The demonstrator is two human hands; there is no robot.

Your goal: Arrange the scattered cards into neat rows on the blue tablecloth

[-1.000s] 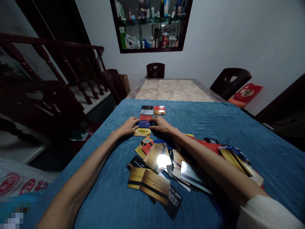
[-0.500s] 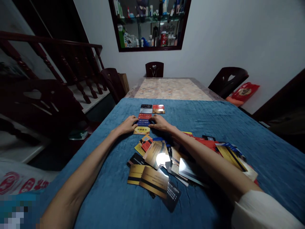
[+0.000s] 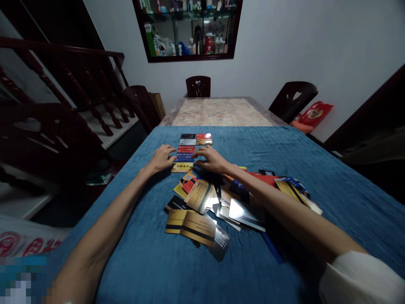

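Cards lie in a column on the blue cloth: a black card (image 3: 188, 136), a silver card (image 3: 187, 142), a red card (image 3: 186, 149), a blue card (image 3: 184, 157) and a yellow card (image 3: 182, 167). A red-and-gold card (image 3: 204, 139) sits beside the top of the column. My left hand (image 3: 162, 158) rests at the column's left side, fingers apart, its thumb close to the blue card. On the other side my right hand (image 3: 211, 159) is open, thumb and forefinger spread near the blue card's right edge. Whether fingertips touch it, I cannot tell.
Nearer me is a loose pile of overlapping cards, with a gold card (image 3: 198, 228) at its front. More cards, one gold with a black stripe (image 3: 292, 191), lie partly behind my right forearm. The blue cloth (image 3: 152, 270) covers the table's near part; chairs stand around.
Both hands have drawn slightly apart from the column, and the right thumb and forefinger have spread off the blue card. The view has shifted a little.
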